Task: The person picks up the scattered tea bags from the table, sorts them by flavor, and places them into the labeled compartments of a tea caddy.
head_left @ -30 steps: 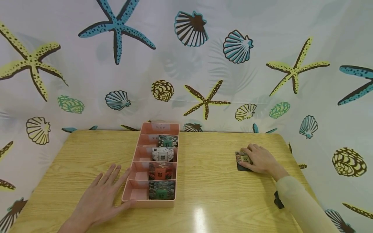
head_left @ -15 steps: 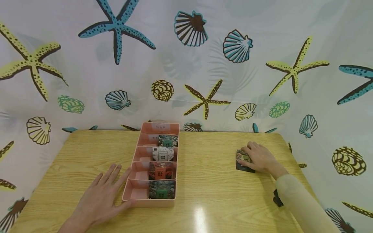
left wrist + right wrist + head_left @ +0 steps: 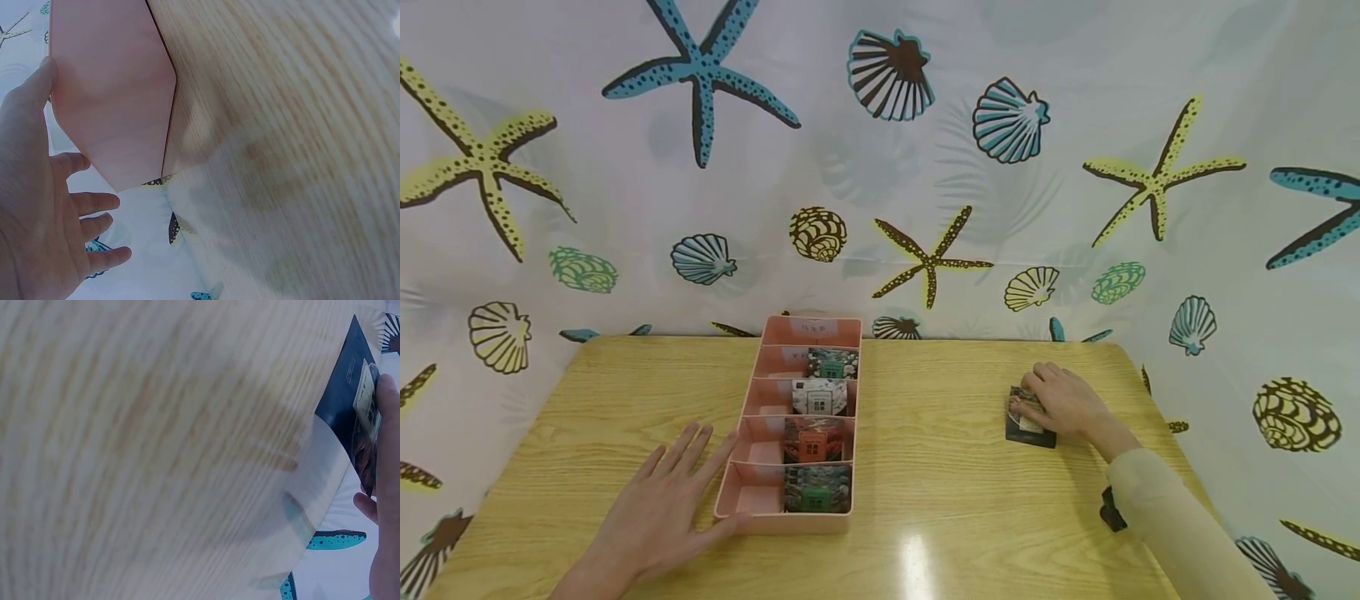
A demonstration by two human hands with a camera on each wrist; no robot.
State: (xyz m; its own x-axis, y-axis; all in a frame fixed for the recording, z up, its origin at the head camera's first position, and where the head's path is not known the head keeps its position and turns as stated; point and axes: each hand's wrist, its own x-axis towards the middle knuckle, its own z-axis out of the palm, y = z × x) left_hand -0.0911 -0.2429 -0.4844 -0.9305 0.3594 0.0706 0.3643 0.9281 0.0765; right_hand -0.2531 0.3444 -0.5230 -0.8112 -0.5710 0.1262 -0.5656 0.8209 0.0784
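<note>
On the right side of the table, my right hand (image 3: 1067, 404) pinches a small flat dark packet (image 3: 1028, 437) with a pale label. In the right wrist view the thumb lies across the packet's (image 3: 342, 394) printed face, and a fingertip shows past its lower end. My left hand (image 3: 658, 510) lies with fingers spread and straight at the left side of a long pink divided box (image 3: 790, 524). The left wrist view shows the left thumb and index finger touching the box's (image 3: 119, 100) outside wall.
Box compartments hold a dark packet with a green label (image 3: 817, 492), a red packet (image 3: 814, 442), a white packet (image 3: 820, 398) and a dark floral packet (image 3: 833, 364). The far compartment has only a paper label. A black object (image 3: 1112, 510) is partly hidden by the right sleeve.
My right hand has shifted slightly up and left, and its packet has turned a little, showing more of its dark lower part. The left hand and the box have stayed put.
</note>
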